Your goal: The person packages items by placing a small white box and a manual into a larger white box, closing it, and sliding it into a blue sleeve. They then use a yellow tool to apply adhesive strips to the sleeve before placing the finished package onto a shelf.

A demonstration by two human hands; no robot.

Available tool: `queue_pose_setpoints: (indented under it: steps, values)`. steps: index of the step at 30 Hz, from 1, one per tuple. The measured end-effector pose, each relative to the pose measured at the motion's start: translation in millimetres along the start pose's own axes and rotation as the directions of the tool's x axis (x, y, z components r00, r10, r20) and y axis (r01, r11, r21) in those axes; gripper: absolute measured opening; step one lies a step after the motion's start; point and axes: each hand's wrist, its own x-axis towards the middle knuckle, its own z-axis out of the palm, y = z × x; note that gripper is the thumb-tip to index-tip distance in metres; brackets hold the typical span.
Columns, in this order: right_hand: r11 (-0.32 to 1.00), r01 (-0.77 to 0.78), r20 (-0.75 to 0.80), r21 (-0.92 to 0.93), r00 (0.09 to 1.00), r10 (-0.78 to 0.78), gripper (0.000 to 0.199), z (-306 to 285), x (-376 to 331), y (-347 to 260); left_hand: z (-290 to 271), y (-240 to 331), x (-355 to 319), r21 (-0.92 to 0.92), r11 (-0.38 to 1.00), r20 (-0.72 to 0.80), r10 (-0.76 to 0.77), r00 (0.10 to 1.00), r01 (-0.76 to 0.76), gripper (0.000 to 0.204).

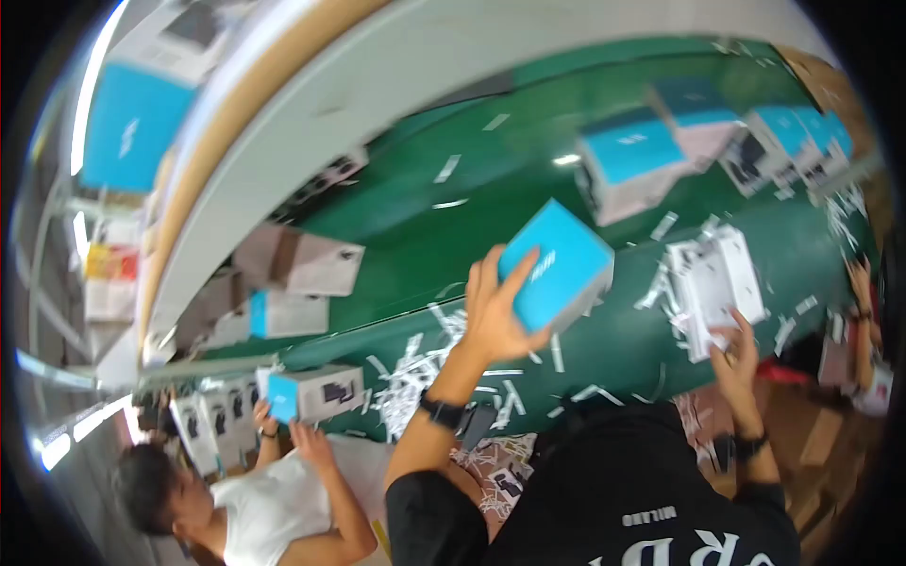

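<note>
My left hand (pixel 493 311) holds a small blue-topped box (pixel 557 264) lifted above the green conveyor belt (pixel 491 198). My right hand (pixel 736 354) grips the lower edge of a white open box or tray (pixel 714 283) lying on the belt's near side. A black watch sits on each of my wrists. The view is blurred by motion.
More blue-and-white boxes (pixel 630 160) ride the belt at the upper right. White paper strips (pixel 415 377) litter the belt's front. At lower left a co-worker in white holds a similar box (pixel 316 393); other boxes (pixel 297 262) lie beyond. Another person's hand (pixel 861 283) shows at the far right.
</note>
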Motion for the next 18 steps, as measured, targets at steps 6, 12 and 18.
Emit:
queue_pose_setpoints:
  steps: [6,12,18]
  values:
    - [0.997,-0.003,0.171,0.079,0.985,-0.011,0.062,114.7,-47.0,33.9,1.3,-91.0,86.3,0.062,0.887,-0.307,-0.419,0.855,0.457,0.1]
    - [0.971,0.202,0.566,-0.129,0.819,-0.095,0.055,248.4,-19.8,-73.4,-9.0,-106.1,91.1,-0.059,0.981,-0.057,-0.189,0.98,0.186,0.097]
    - [0.967,0.195,0.56,-0.164,0.826,-0.072,0.053,306.5,-37.5,-87.6,-194.4,-337.3,-34.9,0.352,0.776,-0.341,-0.415,0.843,0.524,0.037]
